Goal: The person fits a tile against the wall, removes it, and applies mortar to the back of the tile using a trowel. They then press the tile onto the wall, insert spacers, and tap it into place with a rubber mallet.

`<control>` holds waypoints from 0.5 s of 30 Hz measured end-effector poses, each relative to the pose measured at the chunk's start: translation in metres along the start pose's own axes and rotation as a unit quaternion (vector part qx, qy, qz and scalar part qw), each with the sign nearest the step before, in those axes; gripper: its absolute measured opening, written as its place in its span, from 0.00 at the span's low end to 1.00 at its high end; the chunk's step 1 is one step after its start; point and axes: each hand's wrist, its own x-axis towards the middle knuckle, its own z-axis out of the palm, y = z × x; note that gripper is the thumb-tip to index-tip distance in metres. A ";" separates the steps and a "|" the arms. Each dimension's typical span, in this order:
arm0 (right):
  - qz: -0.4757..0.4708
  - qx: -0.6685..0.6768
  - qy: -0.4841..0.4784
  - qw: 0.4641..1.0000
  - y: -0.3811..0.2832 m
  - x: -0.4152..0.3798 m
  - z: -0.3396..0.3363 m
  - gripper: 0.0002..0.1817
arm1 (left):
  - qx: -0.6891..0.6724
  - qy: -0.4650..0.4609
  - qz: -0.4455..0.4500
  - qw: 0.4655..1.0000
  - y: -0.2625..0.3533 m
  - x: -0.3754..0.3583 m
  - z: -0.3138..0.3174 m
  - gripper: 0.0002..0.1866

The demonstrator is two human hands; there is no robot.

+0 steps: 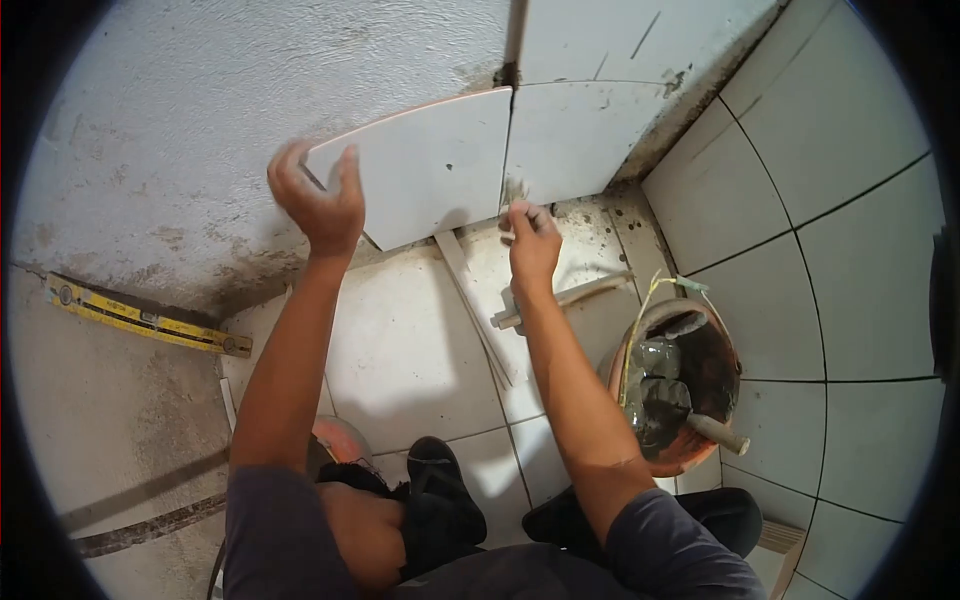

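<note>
A white tile (420,165) stands upright against the rough wall, its right edge beside a fixed wall tile (575,135). My left hand (318,195) is at the tile's left edge, thumb and fingers apart around that edge. Near the joint at the tile's lower right is my right hand (533,235), its fingers pinched together; a small blurred thing shows just above the fingertips, too unclear to name. A thin strip (470,300) lies on the floor, its upper end at the tile's bottom edge. Past my right wrist lies a tool with a long handle (590,290).
An orange bucket (735,400) with wet grey contents and a wooden-handled tool (718,433) stands at the right. A yellow spirit level (150,320) leans at the left. My feet (435,490) are on the tiled floor, near a partly hidden reddish object (342,440).
</note>
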 end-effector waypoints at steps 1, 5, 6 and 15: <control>0.029 0.023 0.007 0.999 0.009 -0.007 -0.006 0.05 | 0.010 -0.008 -0.047 0.999 -0.003 -0.010 -0.004 0.23; 0.099 0.031 -0.006 0.995 0.047 -0.041 -0.026 0.06 | 0.002 -0.082 -0.229 0.970 -0.017 -0.020 -0.014 0.21; 0.113 0.016 -0.012 0.993 0.054 -0.048 -0.030 0.06 | 0.001 -0.084 -0.226 0.970 -0.022 -0.023 -0.015 0.21; -0.067 -0.181 -0.105 0.976 0.020 -0.029 0.012 0.16 | 0.127 -0.146 -0.027 0.981 -0.042 -0.017 -0.027 0.16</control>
